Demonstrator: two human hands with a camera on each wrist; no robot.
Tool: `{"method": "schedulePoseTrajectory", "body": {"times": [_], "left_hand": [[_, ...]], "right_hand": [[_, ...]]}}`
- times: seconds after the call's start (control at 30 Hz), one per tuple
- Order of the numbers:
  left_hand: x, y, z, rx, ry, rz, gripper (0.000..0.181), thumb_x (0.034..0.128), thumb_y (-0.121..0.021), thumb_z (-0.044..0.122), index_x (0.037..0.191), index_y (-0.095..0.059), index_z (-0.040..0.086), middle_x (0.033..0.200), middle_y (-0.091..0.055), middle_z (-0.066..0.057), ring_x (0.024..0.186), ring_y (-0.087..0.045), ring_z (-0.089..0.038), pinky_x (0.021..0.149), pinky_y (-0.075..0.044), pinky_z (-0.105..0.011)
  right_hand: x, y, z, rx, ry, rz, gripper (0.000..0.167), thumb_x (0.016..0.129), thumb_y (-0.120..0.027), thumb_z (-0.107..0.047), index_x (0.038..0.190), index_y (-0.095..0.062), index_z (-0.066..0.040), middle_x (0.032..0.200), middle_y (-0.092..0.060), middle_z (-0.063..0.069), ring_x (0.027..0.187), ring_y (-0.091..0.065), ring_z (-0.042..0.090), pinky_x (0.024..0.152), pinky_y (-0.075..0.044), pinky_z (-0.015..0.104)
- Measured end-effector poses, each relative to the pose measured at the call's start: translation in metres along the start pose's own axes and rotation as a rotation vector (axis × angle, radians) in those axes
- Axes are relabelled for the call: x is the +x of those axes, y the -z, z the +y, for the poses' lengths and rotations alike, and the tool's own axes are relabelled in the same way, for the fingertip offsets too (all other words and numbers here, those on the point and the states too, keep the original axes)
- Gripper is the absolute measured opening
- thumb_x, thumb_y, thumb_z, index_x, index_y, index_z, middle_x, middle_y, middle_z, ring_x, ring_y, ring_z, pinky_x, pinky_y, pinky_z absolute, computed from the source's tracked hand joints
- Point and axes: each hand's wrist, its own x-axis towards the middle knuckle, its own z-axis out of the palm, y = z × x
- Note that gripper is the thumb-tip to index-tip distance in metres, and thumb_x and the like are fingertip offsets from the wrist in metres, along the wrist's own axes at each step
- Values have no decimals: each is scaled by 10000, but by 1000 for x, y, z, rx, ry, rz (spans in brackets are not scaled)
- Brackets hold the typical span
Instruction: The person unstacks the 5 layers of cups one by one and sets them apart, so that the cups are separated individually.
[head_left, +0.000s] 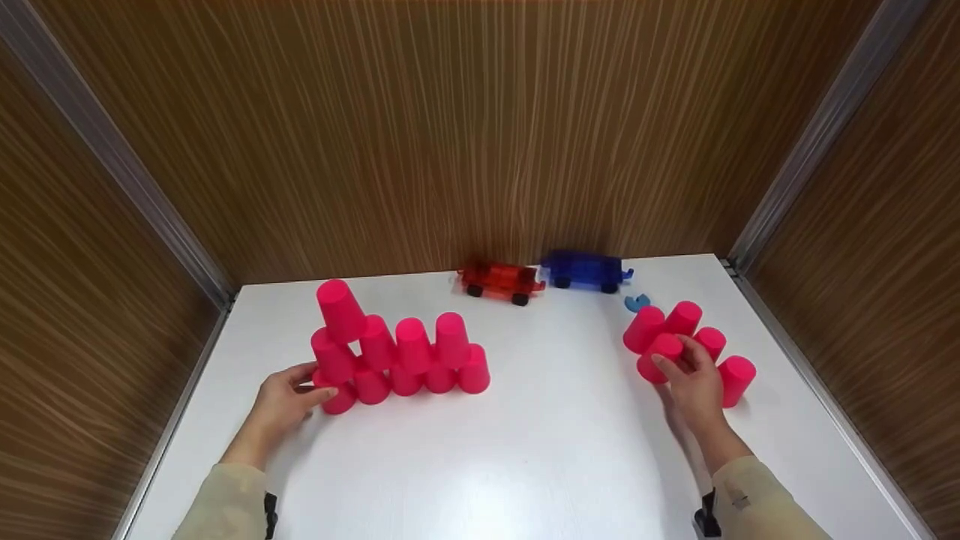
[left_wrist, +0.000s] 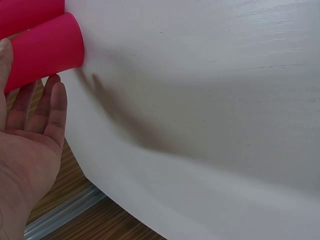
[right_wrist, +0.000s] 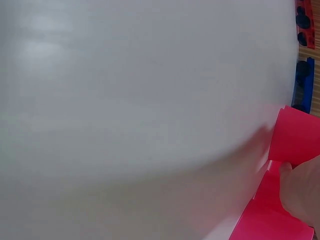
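Observation:
On the left, pink cups stand upside down in a stack: a bottom row of several, a second row of several, and one top cup (head_left: 341, 311) at the left end. My left hand (head_left: 281, 405) holds the leftmost bottom cup (head_left: 339, 400) between thumb and fingers; the left wrist view shows the thumb against this cup (left_wrist: 47, 47). Over on the right, my right hand (head_left: 697, 390) pinches an upside-down pink cup (head_left: 660, 356) at the front of a loose group. In the right wrist view the fingers are partly cut off at the frame's edge.
Around the right hand stand several more cups, one (head_left: 737, 379) beside the wrist side. A red toy car (head_left: 501, 280) and a blue toy car (head_left: 585, 270) sit by the back wall, near a small blue curved piece (head_left: 637, 302). Wood-patterned walls enclose the white table (head_left: 510, 450).

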Motion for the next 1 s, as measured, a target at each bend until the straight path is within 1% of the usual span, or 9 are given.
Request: {"method": "schedulePoseTrajectory", "body": {"times": [0.2, 0.33, 0.43, 0.5, 0.57, 0.7, 0.77, 0.83, 1.0], "left_hand": [[0, 0, 0, 0, 5, -1, 801, 949, -829, 344, 1601, -456, 67, 1524, -534, -206, 1316, -578, -388, 976, -592, -446], [-1, 0, 0, 5, 2, 1, 799, 947, -831, 349, 1599, -461, 71, 1525, -533, -209, 1316, -580, -394, 972, -594, -450], [-1, 0, 0, 9, 2, 5, 792, 943, -835, 347, 1593, -473, 78, 1517, -541, -202, 1305, -589, -384, 971, -595, -449], [0, 0, 0, 11, -8, 4, 795, 942, -837, 342, 1592, -471, 68, 1511, -542, -211, 1300, -592, -390, 963, -598, -451], [0, -1, 0, 9, -6, 6, 789, 939, -841, 334, 1587, -479, 67, 1503, -548, -207, 1296, -596, -384, 960, -599, -449], [-1, -1, 0, 9, 2, 3, 792, 942, -839, 334, 1592, -471, 72, 1513, -536, -207, 1309, -586, -392, 972, -595, -454], [-1, -1, 1, 11, 7, 3, 794, 943, -837, 341, 1596, -469, 80, 1518, -532, -203, 1313, -580, -392, 981, -592, -456], [-1, 0, 1, 18, 6, 0, 803, 943, -835, 352, 1600, -462, 82, 1524, -525, -205, 1317, -574, -396, 987, -589, -458], [-2, 1, 1, 28, -4, 0, 824, 935, -839, 377, 1604, -457, 84, 1525, -525, -205, 1322, -572, -399, 994, -586, -461]], "right_hand": [[0, -1, -1, -9, -3, 10, 814, 968, -800, -358, 1642, -363, -230, 1607, -402, 70, 1474, -392, 308, 1001, -544, 253], [1, -2, -1, 9, -19, 9, 806, 977, -794, -327, 1648, -355, -247, 1615, -390, 55, 1480, -377, 302, 1002, -549, 269], [2, -2, 0, 35, -26, 2, 794, 987, -787, -300, 1651, -353, -253, 1619, -382, 54, 1484, -365, 302, 990, -553, 262], [2, -2, -1, 17, -15, -1, 802, 987, -785, -300, 1656, -347, -245, 1619, -384, 65, 1481, -375, 306, 982, -551, 244], [1, 0, -1, 2, -11, -2, 840, 978, -796, -315, 1669, -325, -242, 1627, -380, 77, 1486, -379, 317, 989, -549, 246], [0, 4, -4, -35, -17, -3, 970, 936, -835, -364, 1701, -248, -261, 1663, -350, 80, 1505, -372, 332, 1040, -536, 298], [0, 6, -8, -34, -26, -5, 1016, 914, -852, -386, 1707, -226, -285, 1679, -339, 68, 1516, -364, 330, 1062, -528, 324], [0, 8, -15, -40, -19, -5, 1033, 903, -857, -404, 1709, -221, -289, 1684, -342, 68, 1520, -367, 330, 1065, -524, 316], [-3, 7, -41, -38, 46, 2, 994, 917, -834, -429, 1703, -244, -281, 1688, -353, 60, 1532, -368, 322, 1089, -496, 291]]}}
